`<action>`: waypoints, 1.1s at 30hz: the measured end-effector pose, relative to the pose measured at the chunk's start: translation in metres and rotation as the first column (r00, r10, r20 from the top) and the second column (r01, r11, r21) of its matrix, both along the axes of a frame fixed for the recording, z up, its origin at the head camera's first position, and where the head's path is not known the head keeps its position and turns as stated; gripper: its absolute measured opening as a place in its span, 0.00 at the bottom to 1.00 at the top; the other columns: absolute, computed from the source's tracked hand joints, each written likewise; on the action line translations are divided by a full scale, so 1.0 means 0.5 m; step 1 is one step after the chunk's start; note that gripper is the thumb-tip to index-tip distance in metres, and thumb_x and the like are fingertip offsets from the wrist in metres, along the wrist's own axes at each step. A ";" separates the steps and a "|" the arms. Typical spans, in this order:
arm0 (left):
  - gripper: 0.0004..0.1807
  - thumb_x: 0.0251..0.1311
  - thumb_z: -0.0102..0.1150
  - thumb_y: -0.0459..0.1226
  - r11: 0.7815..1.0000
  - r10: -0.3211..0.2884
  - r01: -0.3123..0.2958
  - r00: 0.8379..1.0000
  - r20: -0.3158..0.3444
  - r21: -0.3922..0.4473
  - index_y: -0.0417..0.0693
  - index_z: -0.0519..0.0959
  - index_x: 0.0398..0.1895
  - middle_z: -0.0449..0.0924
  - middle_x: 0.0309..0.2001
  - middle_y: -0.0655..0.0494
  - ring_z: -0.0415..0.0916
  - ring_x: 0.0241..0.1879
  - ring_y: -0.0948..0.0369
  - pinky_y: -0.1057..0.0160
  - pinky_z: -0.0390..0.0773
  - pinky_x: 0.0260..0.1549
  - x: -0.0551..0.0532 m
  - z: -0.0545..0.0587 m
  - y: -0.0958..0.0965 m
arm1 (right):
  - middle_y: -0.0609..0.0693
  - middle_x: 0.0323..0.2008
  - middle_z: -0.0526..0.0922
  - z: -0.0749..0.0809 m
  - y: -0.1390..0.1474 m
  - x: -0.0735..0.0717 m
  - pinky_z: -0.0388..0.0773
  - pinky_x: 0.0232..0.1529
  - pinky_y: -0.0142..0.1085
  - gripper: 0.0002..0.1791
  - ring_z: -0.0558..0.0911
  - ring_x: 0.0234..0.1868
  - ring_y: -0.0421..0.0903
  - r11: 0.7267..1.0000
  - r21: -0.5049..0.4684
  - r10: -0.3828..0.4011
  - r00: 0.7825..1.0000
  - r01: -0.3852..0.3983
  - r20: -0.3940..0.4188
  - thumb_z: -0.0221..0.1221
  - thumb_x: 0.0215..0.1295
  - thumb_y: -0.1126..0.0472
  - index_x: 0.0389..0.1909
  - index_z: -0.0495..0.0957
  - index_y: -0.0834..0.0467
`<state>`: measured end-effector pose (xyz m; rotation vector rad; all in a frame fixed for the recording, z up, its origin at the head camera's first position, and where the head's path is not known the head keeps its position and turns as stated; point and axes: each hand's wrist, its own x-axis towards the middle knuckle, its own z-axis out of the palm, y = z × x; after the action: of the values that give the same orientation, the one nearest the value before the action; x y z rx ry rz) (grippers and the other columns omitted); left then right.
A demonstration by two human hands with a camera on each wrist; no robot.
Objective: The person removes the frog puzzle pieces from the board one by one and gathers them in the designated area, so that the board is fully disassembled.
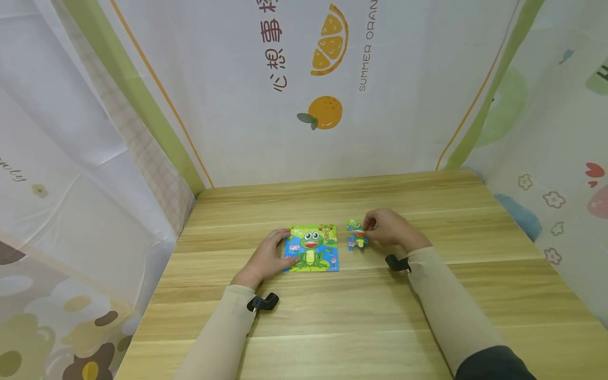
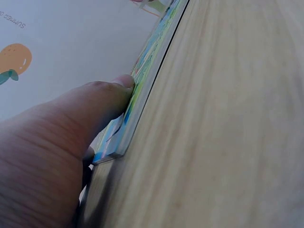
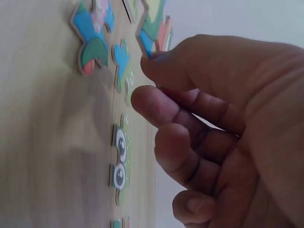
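Note:
On the table lies a square frog puzzle board [image 1: 311,250] showing a green frog on a blue and green ground. My left hand [image 1: 266,257] is at its left side, the thumb straight and resting on the picture, the other fingers by the upper left edge. My right hand [image 1: 390,228] pinches a puzzle piece [image 3: 152,21], yellow, green and blue, between thumb and fingers, above the tabletop. Below and beside it are loose pieces: one with two frog eyes [image 3: 120,159], a blue and green one [image 3: 121,64], and one with a pink flower [image 3: 90,35].
The wooden table [image 1: 332,322] ends at the back against a white curtain [image 1: 389,137] printed with oranges. Patterned curtains [image 1: 71,174] also hang on both sides. Each wrist wears a black camera mount [image 1: 263,302].

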<state>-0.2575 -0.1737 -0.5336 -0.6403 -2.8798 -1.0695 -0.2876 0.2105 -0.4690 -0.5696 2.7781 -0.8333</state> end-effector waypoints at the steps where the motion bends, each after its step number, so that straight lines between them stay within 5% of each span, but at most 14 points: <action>1: 0.47 0.57 0.78 0.54 1.000 -0.001 0.001 1.000 0.000 0.001 0.43 0.70 0.75 0.66 0.76 0.54 0.62 0.76 0.50 0.48 0.65 0.74 0.000 0.000 0.000 | 0.46 0.36 0.83 0.001 0.003 0.000 0.81 0.44 0.42 0.04 0.80 0.39 0.47 1.000 0.003 0.000 1.000 0.000 0.000 0.69 0.68 0.60 0.37 0.84 0.54; 33: 0.46 0.57 0.79 0.52 1.000 0.002 -0.002 1.000 0.010 0.001 0.42 0.70 0.75 0.65 0.77 0.55 0.61 0.77 0.50 0.49 0.64 0.75 0.001 0.001 0.002 | 0.50 0.38 0.84 -0.006 0.074 -0.006 0.81 0.44 0.42 0.03 0.79 0.39 0.48 0.999 0.032 -0.015 0.994 0.012 0.112 0.68 0.70 0.62 0.39 0.85 0.57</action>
<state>-0.2573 -0.1728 -0.5332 -0.6338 -2.8876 -1.0772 -0.2906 0.2477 -0.4718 -0.4837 2.6914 -0.7972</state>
